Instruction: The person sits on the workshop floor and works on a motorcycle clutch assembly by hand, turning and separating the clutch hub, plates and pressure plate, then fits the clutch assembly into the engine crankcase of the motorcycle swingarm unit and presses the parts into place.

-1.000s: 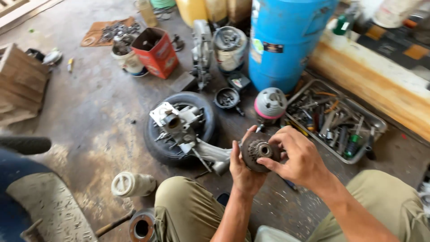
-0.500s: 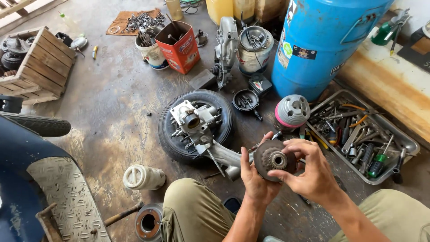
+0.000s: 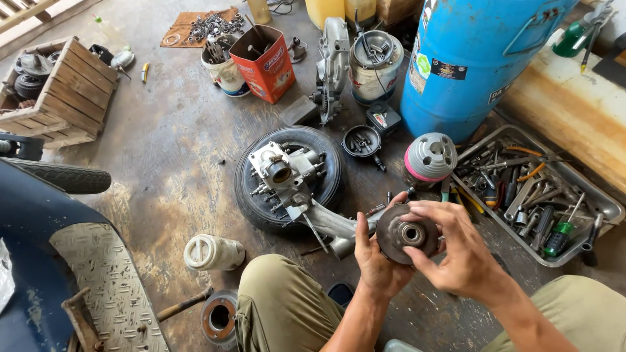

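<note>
Both of my hands hold a round, rusty metal disc part with a central hub, above my knees. My left hand cups it from below and behind. From the right, my right hand grips its rim with fingers over the top. Just beyond the disc, an engine block rests on a small black tyre on the concrete floor, its long cast arm reaching toward my hands.
A metal tray of hand tools sits at right, next to a finned cylinder and a blue barrel. Red carton, pails, a wooden crate, a white jar and a blue scooter body surround me.
The view has shifted so the floor items sit further right and lower. My hands keep hold of the disc, with the right fingers now spread over its rim.
</note>
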